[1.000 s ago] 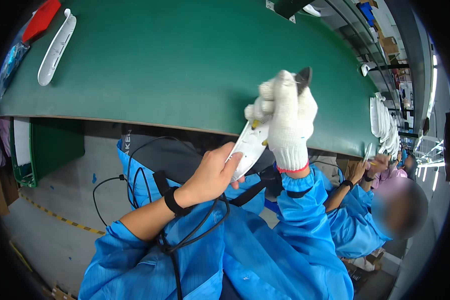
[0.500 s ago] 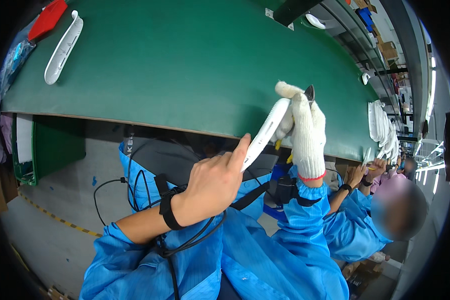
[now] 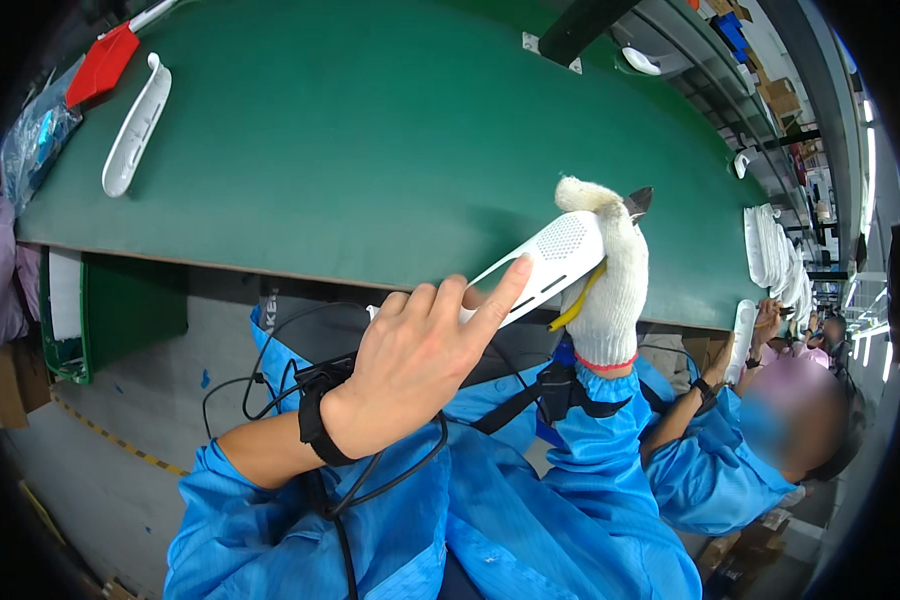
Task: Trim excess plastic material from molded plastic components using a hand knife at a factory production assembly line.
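White plastic housing (image 3: 545,262) between left hand (image 3: 415,365) and gloved right hand (image 3: 610,275)

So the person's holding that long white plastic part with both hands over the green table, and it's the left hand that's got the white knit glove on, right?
Not quite. The head view shows the white knit glove on the right hand; the left hand is bare, with a black wrist strap. Both do hold the long white plastic part at the edge of the green table.
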Motion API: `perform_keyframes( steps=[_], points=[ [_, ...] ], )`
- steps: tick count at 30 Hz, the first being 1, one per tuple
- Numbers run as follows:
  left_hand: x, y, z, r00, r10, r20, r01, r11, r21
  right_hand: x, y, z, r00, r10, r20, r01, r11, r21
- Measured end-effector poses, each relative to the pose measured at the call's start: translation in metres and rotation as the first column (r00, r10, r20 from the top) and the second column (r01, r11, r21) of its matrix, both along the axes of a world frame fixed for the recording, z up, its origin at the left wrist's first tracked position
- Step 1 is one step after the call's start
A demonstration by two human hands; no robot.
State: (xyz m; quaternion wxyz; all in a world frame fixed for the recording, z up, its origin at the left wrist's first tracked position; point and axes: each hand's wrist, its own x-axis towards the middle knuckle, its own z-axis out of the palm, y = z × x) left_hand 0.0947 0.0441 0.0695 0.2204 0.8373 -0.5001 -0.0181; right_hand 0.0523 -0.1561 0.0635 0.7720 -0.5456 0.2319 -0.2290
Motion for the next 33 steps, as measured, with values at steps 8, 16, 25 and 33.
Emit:
perform_keyframes(
  steps=[8,16,25,33],
  points=[
    [0.059,0.015,0.01,0.966,-0.008,-0.26,-0.018,0.995,-0.096,0.034,-0.023,0.016,0.998,0.069,0.002,-0.069,0.983,0.17],
    [0.165,-0.002,0.016,0.997,0.068,0.039,-0.066,0.997,-0.044,0.102,-0.108,-0.041,0.997,0.081,-0.014,-0.069,0.916,0.395],
    [0.306,-0.093,-0.022,0.908,0.095,0.408,-0.035,0.988,-0.153,0.1,-0.112,-0.046,0.979,0.193,0.061,-0.201,0.906,0.373],
    [0.324,-0.173,-0.063,0.947,-0.015,0.321,0.039,0.997,-0.07,0.095,-0.111,-0.041,0.981,0.19,0.043,-0.191,0.896,0.4]
  ],
)
